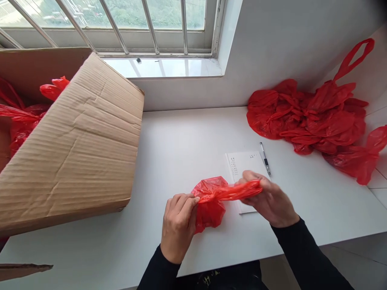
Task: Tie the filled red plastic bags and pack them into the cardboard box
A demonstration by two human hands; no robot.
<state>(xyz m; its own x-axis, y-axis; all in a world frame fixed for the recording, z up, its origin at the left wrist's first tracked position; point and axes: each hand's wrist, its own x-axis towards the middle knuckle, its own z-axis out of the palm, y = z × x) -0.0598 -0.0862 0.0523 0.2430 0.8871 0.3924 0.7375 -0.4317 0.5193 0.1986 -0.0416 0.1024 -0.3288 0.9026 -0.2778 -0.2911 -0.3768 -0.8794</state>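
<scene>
The left hand (179,225) pinched the gathered neck of a translucent red thin-plastic bag (211,215) over the white tabletop (181,145); the bag's loose body lay at two to three o'clock from that hand, touching its fingers. The long axis, a bunched strip, ran toward three o'clock, its end grasped by the curled right hand (276,203). The left hand was nearer the body. Beyond, partly beneath the right hand, lay a white rectangular paper notebook (246,161); a slim black-and-clear pen (263,153) lay beside it.
</scene>
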